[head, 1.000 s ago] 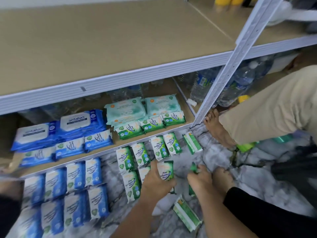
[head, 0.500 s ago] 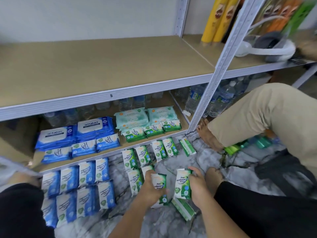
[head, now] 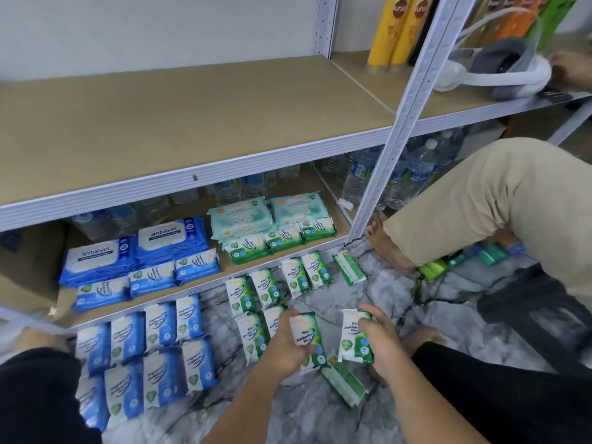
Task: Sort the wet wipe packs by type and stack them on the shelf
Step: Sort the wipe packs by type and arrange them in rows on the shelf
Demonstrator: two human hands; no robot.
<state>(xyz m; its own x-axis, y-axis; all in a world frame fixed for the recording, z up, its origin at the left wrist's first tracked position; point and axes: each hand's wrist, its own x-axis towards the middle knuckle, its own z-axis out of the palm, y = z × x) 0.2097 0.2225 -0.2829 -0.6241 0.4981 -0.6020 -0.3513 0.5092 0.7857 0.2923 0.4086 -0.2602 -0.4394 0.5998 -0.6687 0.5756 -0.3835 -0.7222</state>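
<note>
My left hand (head: 283, 346) grips a green pine wipe pack (head: 306, 333) just above the marble floor. Beside it, my right hand (head: 379, 339) grips a second green pack (head: 352, 338). Several more green packs (head: 266, 288) lie in rows on the floor ahead, and one green pack (head: 344, 384) lies under my hands. Several blue packs (head: 150, 350) lie in rows to the left. The bottom shelf (head: 205, 283) carries blue antabax packs (head: 166, 238), small blue packs, pale teal packs (head: 242, 214) and small green packs (head: 283, 237).
A bare brown middle shelf (head: 179, 123) spans above. A grey upright post (head: 387, 174) stands right of the packs. Another person's bare foot (head: 386, 246) and beige trouser leg are at right. Water bottles (head: 410, 174) stand behind. My black-clad knees frame the bottom corners.
Both hands picked green packs off the floor and now hold them up side by side. The view tilted up, showing more of the shelves.
</note>
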